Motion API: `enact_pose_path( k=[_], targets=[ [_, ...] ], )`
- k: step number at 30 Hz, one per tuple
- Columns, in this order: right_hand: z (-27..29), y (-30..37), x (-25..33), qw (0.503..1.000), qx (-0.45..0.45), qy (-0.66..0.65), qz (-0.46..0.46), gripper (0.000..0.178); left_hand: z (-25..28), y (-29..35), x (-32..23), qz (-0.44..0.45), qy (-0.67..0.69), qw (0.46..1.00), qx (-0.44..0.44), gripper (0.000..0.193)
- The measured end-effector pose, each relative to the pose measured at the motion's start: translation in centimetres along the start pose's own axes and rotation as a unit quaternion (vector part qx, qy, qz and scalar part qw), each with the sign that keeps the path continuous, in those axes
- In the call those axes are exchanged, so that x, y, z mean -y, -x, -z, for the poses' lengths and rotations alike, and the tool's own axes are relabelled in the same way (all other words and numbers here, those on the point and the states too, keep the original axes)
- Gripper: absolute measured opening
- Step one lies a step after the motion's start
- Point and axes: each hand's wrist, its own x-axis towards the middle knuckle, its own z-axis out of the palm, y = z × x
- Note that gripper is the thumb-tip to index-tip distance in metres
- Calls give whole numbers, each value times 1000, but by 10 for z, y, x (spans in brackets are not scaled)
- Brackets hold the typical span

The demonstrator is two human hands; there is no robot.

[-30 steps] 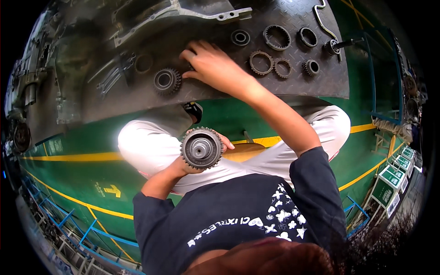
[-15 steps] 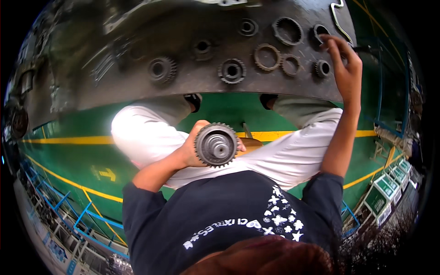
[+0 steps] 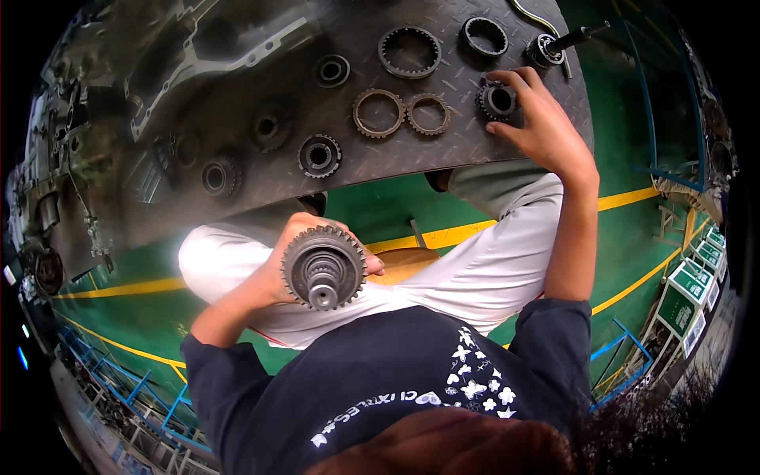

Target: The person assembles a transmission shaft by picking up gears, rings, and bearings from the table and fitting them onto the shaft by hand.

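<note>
My left hand (image 3: 294,247) is closed around a metal gear shaft (image 3: 323,273), held over my lap with its stepped end facing up. A wide toothed gear rings the shaft, and part of my grip is hidden beneath it. At the table's right side, my right hand (image 3: 546,127) has its thumb and fingers curled around opposite edges of a small dark gear (image 3: 500,100). That gear appears to be at table level. To its left lie a small brass-coloured toothed ring (image 3: 428,115) and a larger one (image 3: 378,113). Above it is a dark ring (image 3: 484,36).
On the dark metal table (image 3: 443,154) are a large toothed ring (image 3: 409,52), a splined hub (image 3: 320,156), a bearing-like ring (image 3: 332,70) and a gear (image 3: 221,176). A tool with a black shaft (image 3: 582,36) juts past the right edge. A flat gasket (image 3: 190,63) lies far left.
My right hand has come down from the dark ring to the small gear and closed its fingers around it. The view has shifted; my left hand still holds the gear shaft.
</note>
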Motion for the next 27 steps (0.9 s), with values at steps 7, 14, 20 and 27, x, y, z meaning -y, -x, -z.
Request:
enact_pose_path(
  k=[7,14,20,27],
  targets=[
    [16,-8,-2,998,45,-30,-16,56,-8,-42,-17,14,-210,977,24,28],
    [16,7,68,913,91,-365,158,57,0,-49,40,64,-221,972,-48,32],
    [-18,5,104,942,160,-255,148,61,0,-46,37,-11,-137,987,-81,27],
    [-38,4,116,918,152,-237,279,60,7,-36,46,19,-221,973,-57,32]
  ],
)
